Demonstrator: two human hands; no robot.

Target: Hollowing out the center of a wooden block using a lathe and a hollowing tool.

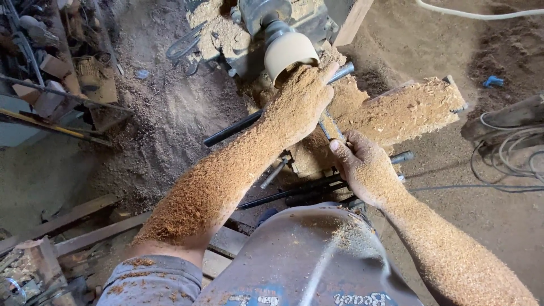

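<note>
Left hand (pixel 300 102), coated in wood shavings up the whole forearm, lies over a long metal turning tool (pixel 330 126) right at the mouth of the wooden bowl blank (pixel 289 54). Fingers curl down over the tool shaft, pressing it onto the shaving-covered tool rest (pixel 396 110); hand clenched on the tool. A second steel bar end (pixel 343 72) sticks out just past the knuckles, near the blank's rim.

Right hand (pixel 365 167) sits lower, closer to the body, wrapped around the rear part of the same tool, thumb pointing up along the shaft. Grasp is firm, fingers closed around it. Forearm equally caked in sawdust.

Bowl blank: pale, rounded, mounted on the lathe chuck (pixel 263 11) at top centre, open end facing the person. Its lower edge touches, or is hidden by, the left hand; cannot tell which.

A dark round bar (pixel 232 129) runs diagonally under the left forearm. Another dark rod (pixel 294 192) lies below the right hand, near the person's apron (pixel 306 255).

Surroundings: dirt floor with a thick sawdust layer (pixel 158 113), scrap wood planks (pixel 73 218) lower left, clutter of tools (pixel 51 68) upper left, coiled cables (pixel 510 153) at right, a white hose (pixel 476 14) top right.
</note>
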